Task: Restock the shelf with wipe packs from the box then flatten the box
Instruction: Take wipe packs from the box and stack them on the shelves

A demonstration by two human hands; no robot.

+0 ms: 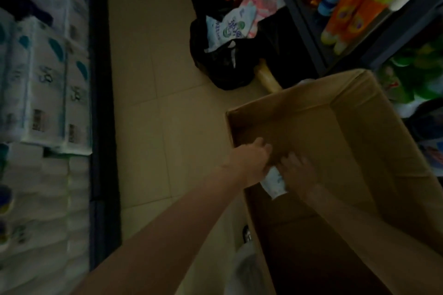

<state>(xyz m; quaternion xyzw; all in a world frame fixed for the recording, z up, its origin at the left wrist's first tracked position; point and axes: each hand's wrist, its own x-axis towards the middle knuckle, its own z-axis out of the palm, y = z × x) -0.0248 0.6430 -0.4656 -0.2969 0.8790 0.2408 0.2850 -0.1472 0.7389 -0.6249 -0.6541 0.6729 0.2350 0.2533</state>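
The open top of the cardboard box (347,112) is the easy way in, though its tall walls fence off every side and both hands, left hand (254,160) and right hand (297,170), plus a white pack (274,181), already crowd the near-left corner. The tiled floor (153,108) gives a clear aisle between the box and the shelf (100,93) of white packs on the left. Further up, black bags (225,64) of packets clog the floor, and a rack of bottles (354,7) hems in the right side.
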